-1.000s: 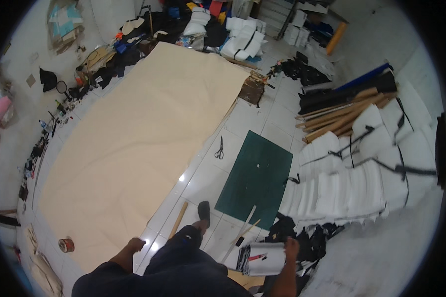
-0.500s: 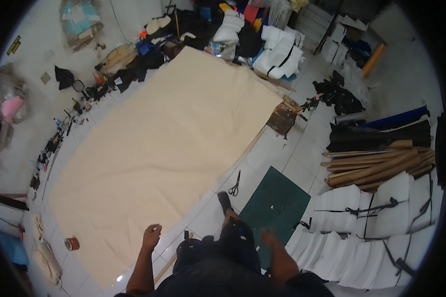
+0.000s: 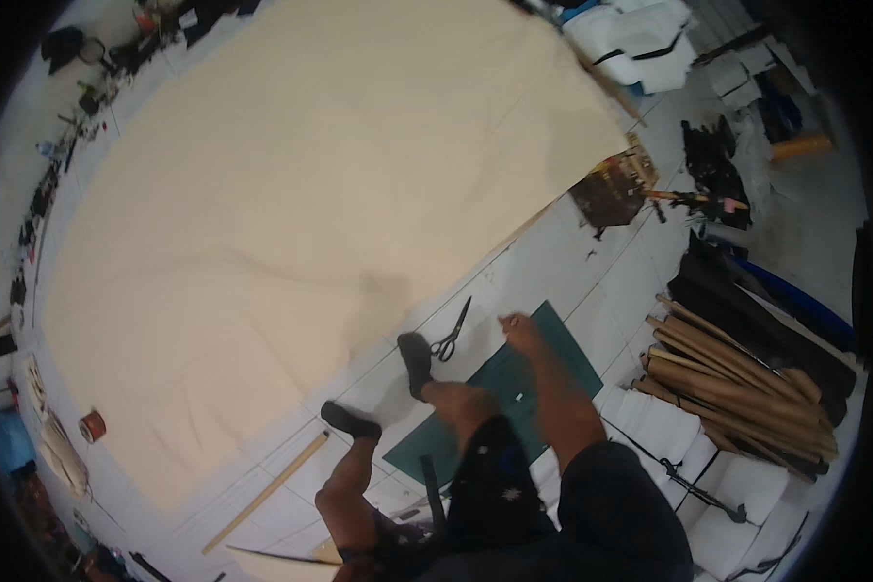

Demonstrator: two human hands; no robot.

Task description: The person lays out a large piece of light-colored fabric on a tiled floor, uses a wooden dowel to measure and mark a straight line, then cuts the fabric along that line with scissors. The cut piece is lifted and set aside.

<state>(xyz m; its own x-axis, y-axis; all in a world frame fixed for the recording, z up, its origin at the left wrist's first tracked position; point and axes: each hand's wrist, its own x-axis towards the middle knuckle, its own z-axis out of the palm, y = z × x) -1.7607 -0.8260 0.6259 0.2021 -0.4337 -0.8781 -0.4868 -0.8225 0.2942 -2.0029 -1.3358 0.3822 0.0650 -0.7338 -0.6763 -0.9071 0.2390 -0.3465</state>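
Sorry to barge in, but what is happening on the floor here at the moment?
A person is crouched on a white tiled floor beside a large beige sheet spread flat. Their right hand reaches out over the near corner of a green cutting mat, empty, close to a pair of black scissors lying on the tiles. The left hand is not clearly in view. A long wooden stick lies by their feet, and wooden poles are stacked to the right.

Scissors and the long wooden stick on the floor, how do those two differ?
The scissors are dark metal, short, and lie near the right hand beside the green cutting mat; the wooden stick is pale, long and thin, and lies lower left, by the left foot. The scissors have looped handles; the wooden stick is plain and straight. Both lie flat on the white tiled floor, slanting similarly.
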